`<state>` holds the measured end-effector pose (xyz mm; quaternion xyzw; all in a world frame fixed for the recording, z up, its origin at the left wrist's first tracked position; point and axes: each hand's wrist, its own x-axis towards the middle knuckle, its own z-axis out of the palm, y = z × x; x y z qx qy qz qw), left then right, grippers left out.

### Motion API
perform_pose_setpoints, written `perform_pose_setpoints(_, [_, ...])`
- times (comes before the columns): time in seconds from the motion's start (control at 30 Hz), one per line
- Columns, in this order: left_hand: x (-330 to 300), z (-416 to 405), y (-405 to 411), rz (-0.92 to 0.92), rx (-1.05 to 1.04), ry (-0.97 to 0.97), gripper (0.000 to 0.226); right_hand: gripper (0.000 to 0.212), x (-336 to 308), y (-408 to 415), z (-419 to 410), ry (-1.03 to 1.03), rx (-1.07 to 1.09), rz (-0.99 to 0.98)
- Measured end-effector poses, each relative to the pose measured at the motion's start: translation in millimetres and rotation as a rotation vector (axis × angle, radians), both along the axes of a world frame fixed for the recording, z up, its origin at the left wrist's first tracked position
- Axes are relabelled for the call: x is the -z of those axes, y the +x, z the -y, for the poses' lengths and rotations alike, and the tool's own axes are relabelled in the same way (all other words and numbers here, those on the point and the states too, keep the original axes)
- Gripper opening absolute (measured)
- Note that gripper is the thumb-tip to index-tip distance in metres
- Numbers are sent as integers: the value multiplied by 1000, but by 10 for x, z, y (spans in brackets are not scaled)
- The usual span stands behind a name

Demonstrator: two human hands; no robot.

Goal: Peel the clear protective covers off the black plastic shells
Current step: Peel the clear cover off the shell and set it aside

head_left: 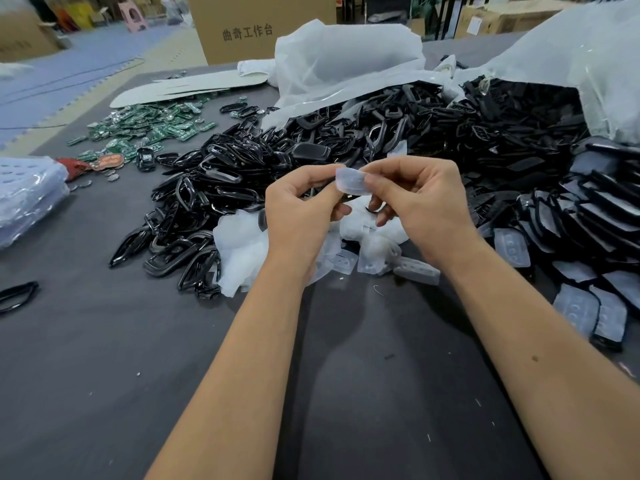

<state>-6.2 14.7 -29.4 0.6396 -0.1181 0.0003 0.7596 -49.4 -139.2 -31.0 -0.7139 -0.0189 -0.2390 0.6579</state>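
Observation:
A clear cover (351, 181) is held up between both hands above the dark table (104, 358). My left hand (298, 216) pinches its left end with thumb and fingers. My right hand (422, 202) pinches its right end, and a dark piece peeks out under its fingers. Whether a black shell is still attached to the cover is hidden. Below the hands lies a heap of peeled clear covers (242, 251). Covered shells (588, 306) lie in rows at the right. A big pile of black shells and frames (214, 188) spreads across the middle.
Green circuit boards (149, 129) are scattered at the back left. White plastic bags (346, 60) spill black parts at the back, and another bag (588, 46) lies at the right. A cardboard box (259, 26) stands behind. A clear bag (24, 199) sits at the left edge.

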Motion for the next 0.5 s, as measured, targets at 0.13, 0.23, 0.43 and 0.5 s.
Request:
perform_pose_setpoints(0.13, [-19, 9, -5, -94, 19, -84, 29, 6, 25, 2, 1, -65, 29, -32])
perform_pose_setpoints(0.23, [-29, 7, -7, -111, 45, -93, 29, 11, 23, -1, 12, -96, 55, -28])
perform_pose_setpoints(0.43, [-32, 14, -12, -89, 61, -52, 29, 12, 19, -9, -9, -123, 135, -32])
perform_pose_setpoints(0.5, [-35, 11, -12, -84, 65, -51, 29, 13, 12, -10, -14, -120, 152, -38])
